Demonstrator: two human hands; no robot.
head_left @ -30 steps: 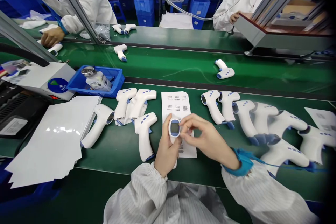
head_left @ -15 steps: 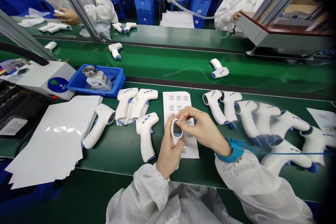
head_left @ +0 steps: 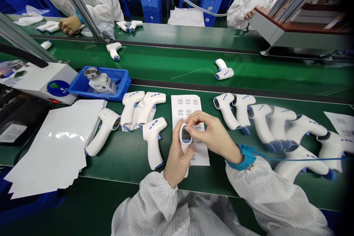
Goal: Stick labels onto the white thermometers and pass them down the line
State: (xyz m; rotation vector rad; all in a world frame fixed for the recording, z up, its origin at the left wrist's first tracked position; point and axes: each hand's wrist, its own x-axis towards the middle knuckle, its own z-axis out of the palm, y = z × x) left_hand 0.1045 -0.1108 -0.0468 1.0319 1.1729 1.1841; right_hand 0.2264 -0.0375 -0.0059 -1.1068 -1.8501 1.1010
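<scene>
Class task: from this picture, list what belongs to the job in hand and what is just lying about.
In use: white thermometer, left hand, right hand, printed papers beneath them.
Lying about: blue tray, bottle in it, white sheets, other thermometers.

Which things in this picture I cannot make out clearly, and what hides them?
Head view:
Dark screen of the white plastic thermometer: the right hand's fingers partly cover it, and any reading is too small.
White printed sheet: its text is too small.
Metal-capped bottle in the blue plastic tray: its label is too small.
White thermometers at far right: blurred.
</scene>
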